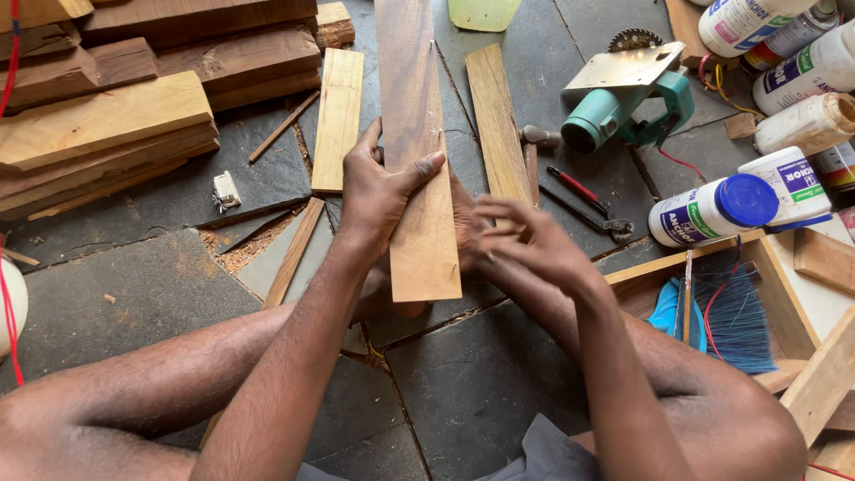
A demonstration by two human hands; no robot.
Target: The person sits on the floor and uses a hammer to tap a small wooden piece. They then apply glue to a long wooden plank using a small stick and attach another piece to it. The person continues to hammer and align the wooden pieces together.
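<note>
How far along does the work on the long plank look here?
Done: several boards lie cut on the stone floor, with sawdust beside them. In hand: the left hand grips the long plank, while the right hand is blurred beside its edge. Left: the glue bottle is capped, and nothing looks joined.

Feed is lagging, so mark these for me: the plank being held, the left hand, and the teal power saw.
plank [426, 240], head view, bare lower face.
left hand [378, 191], head view, back of the hand.
saw [623, 111], head view, teal body.
</note>
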